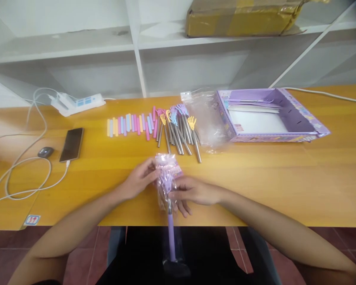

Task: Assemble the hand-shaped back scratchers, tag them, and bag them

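We hold a purple back scratcher at the near edge of the bench, its claw end wrapped in a clear plastic bag and its purple handle hanging down past the bench edge toward us. Our left hand pinches the top of the bag from the left, fingers closed on it. Our right hand grips the scratcher's neck through the bag from the right, fingers curled around it.

Farther off, at the middle of the bench, lies a bundle of unwrapped scratchers with coloured claws and metal shafts, and just left of them a row of pastel handle sleeves. Right of the bundle lie loose clear bags, then an open purple box. At far left sit a phone, a mouse and a power strip.
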